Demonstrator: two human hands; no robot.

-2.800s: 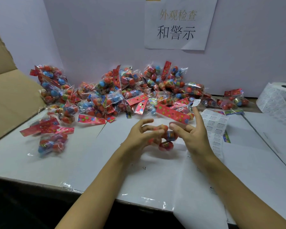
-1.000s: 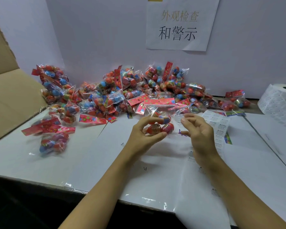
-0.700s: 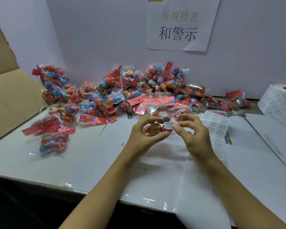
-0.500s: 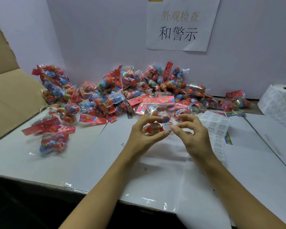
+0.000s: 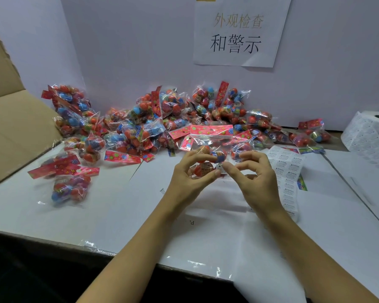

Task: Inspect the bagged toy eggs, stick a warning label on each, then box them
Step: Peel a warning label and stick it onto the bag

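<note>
Bare white table (image 5: 118, 215) lies open in front of both hands. Far edge blocked by the heap of bagged eggs (image 5: 162, 121) — left by a cardboard box (image 5: 15, 127), right by label strip (image 5: 287, 171) and roll (image 5: 372, 132).

Both hands raised close together, left hand (image 5: 189, 173) curled, right hand (image 5: 253, 176) pinching.
</note>
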